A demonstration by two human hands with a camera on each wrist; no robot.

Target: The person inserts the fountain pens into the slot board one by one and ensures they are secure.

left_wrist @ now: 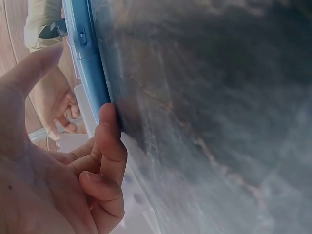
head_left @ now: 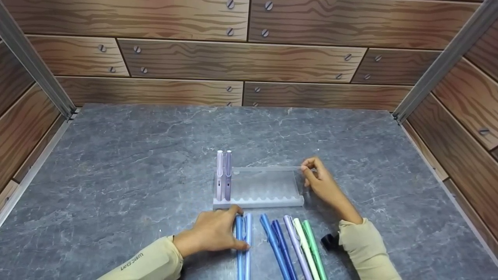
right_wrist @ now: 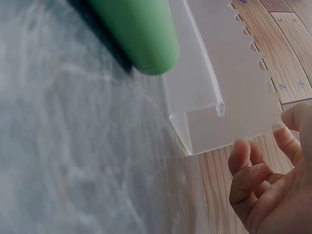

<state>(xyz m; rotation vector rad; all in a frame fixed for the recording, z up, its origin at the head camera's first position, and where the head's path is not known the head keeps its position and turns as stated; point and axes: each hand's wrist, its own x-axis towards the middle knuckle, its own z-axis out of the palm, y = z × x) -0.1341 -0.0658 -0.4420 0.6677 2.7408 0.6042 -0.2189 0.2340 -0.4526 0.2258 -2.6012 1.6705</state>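
Note:
A clear plastic pen stand (head_left: 264, 184) with a notched front ledge stands mid-table, with two upright pens, a pale lilac one (head_left: 220, 175) and a darker purple one (head_left: 228, 175), at its left end. My right hand (head_left: 321, 182) pinches the stand's upper right corner between thumb and index finger. In front of the stand, my left hand (head_left: 216, 229) spreads over a blue pen (head_left: 239, 249) and a light blue pen (head_left: 248, 233). Its thumb reaches across them while a fingertip (left_wrist: 109, 114) touches the blue pen's end in the left wrist view.
Right of the left hand lie a blue pen (head_left: 272, 241), a dark blue pen (head_left: 284, 245), a lilac pen (head_left: 297, 245), a pale yellow-green pen (head_left: 305, 243) and a green pen (head_left: 315, 245). A black object (head_left: 328, 242) shows by the right sleeve. Wood-patterned walls (head_left: 241, 58) enclose the table.

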